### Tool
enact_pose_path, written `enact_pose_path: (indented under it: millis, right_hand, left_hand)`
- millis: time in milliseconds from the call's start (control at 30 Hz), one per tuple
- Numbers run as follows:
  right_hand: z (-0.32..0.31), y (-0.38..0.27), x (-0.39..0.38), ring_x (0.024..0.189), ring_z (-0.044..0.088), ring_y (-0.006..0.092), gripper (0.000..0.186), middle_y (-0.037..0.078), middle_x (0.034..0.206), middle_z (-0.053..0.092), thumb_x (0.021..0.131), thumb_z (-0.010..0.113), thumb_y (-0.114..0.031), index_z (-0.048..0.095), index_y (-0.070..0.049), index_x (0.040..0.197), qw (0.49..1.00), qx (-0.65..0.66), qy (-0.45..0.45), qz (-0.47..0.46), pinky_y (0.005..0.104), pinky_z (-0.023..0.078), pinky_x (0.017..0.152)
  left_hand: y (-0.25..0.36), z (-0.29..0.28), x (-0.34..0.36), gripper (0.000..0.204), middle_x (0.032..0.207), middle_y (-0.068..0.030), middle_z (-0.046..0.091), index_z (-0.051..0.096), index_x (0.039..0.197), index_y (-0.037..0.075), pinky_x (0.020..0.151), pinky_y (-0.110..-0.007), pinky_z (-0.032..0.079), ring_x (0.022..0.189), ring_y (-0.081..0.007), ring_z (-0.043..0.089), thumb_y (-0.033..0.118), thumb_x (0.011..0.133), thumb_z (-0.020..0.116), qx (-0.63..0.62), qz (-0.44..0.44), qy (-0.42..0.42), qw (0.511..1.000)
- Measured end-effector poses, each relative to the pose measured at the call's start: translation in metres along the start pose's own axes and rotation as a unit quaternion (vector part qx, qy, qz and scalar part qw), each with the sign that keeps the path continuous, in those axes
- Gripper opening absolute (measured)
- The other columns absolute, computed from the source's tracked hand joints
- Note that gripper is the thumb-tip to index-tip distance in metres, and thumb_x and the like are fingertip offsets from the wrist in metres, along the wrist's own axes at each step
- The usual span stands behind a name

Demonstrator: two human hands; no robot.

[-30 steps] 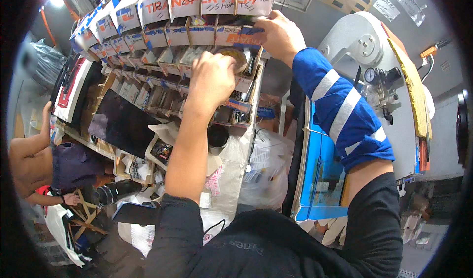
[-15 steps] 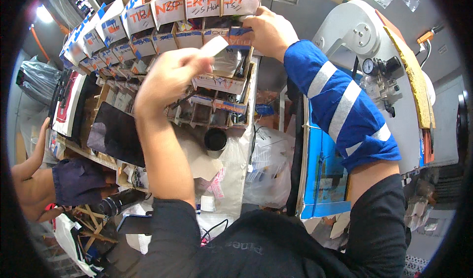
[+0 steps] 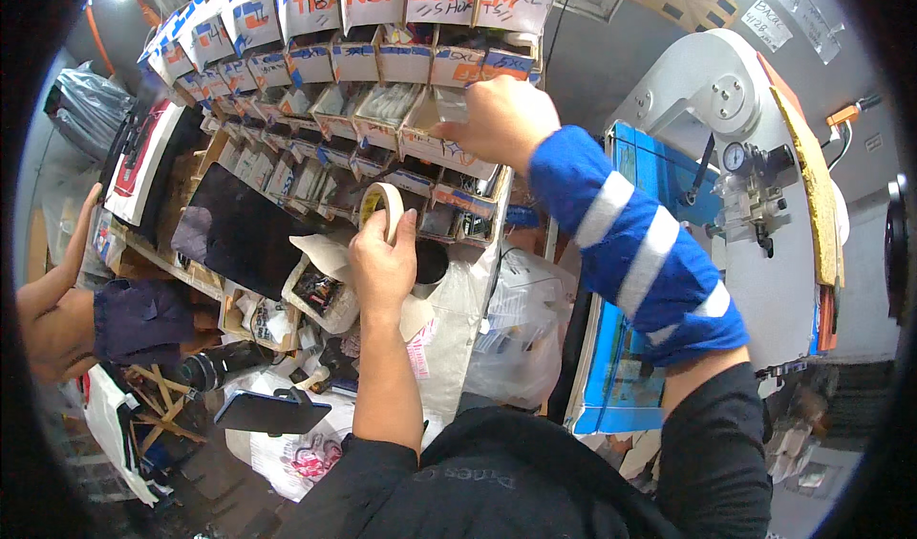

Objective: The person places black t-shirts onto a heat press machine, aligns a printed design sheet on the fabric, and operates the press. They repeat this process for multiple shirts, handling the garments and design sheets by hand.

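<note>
In my left hand (image 3: 384,269) is a roll of pale masking tape (image 3: 393,206), held upright with the thumb and fingers closed on its lower edge. It is in front of the lower bins. My right hand (image 3: 506,123) reaches to the right end of the cardboard bin rack (image 3: 430,142), its fingers bent at a compartment. A clear, greyish piece (image 3: 451,106) shows by those fingertips; what they grip is hard to make out. A blue sleeve cover with grey bands (image 3: 635,243) wraps my right forearm.
A dark round container (image 3: 432,264) stands behind my left wrist. Left of it are a black panel (image 3: 239,233) and an open-topped bag (image 3: 320,291). A blue-framed machine (image 3: 621,386) is at the right. Another person (image 3: 72,319) is at far left; a phone (image 3: 272,412) is lower left.
My left hand has come down and right, turning so the tape's ring shows. My right hand has dropped from the upper bins to a lower row. The view has shifted.
</note>
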State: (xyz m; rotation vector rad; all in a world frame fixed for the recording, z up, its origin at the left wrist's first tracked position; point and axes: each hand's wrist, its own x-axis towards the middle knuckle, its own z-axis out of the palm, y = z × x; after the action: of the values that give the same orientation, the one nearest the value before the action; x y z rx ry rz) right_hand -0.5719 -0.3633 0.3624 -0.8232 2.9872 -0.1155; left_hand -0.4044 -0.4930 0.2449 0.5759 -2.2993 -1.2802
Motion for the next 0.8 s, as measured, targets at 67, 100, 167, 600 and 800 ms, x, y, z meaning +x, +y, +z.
enact_pose_path:
  millis: [67,100,167,600,800]
  right_hand:
    - [-0.003,-0.005,0.007,0.092,0.074,0.0342,0.061,0.021,0.099,0.074,0.081,0.072,-0.060,0.076,-0.003,0.104,1.000,0.018,-0.004,0.008,0.0436,0.059,0.083]
    - [-0.005,-0.005,0.012,0.092,0.074,0.0341,0.065,0.021,0.100,0.074,0.080,0.072,-0.061,0.074,-0.003,0.108,0.999,0.024,0.024,-0.003,0.0429,0.059,0.083]
    - [-0.011,-0.003,0.014,0.094,0.074,0.0338,0.054,0.022,0.102,0.074,0.080,0.074,-0.040,0.069,-0.003,0.119,1.000,0.000,-0.026,0.002,0.0420,0.060,0.082]
    - [0.018,0.016,0.030,0.083,0.072,0.0348,0.017,0.018,0.083,0.071,0.082,0.069,-0.015,0.075,-0.007,0.096,0.983,-0.033,0.071,-0.166,0.0435,0.058,0.075]
    - [-0.029,0.032,0.004,0.080,0.071,0.0329,0.023,0.019,0.086,0.072,0.083,0.064,-0.013,0.074,-0.003,0.102,0.964,0.154,0.179,-0.127,0.0395,0.056,0.076]
  left_hand:
    - [0.005,-0.002,0.000,0.032,0.072,-0.0220,0.066,0.066,0.087,-0.003,0.063,-0.042,0.048,0.065,-0.0374,0.064,0.028,0.094,0.070,-0.016,0.017,-0.001,1.000]
    - [0.006,-0.004,-0.001,0.032,0.072,-0.0221,0.066,0.066,0.088,-0.003,0.063,-0.042,0.048,0.065,-0.0372,0.064,0.027,0.094,0.070,-0.022,0.025,-0.001,0.999]
    - [0.005,-0.008,-0.003,0.032,0.072,-0.0222,0.066,0.066,0.087,-0.003,0.063,-0.043,0.049,0.066,-0.0388,0.065,0.028,0.094,0.070,-0.039,0.009,-0.009,0.999]
    - [-0.012,-0.008,-0.006,0.033,0.073,-0.0230,0.066,0.065,0.084,-0.002,0.067,-0.048,0.049,0.072,-0.0437,0.065,0.029,0.093,0.070,-0.044,0.038,0.000,0.998]
    - [-0.011,-0.017,-0.002,0.031,0.078,-0.0233,0.067,0.066,0.089,-0.001,0.070,-0.049,0.049,0.076,-0.0445,0.064,0.029,0.094,0.069,-0.036,0.040,-0.017,0.998]
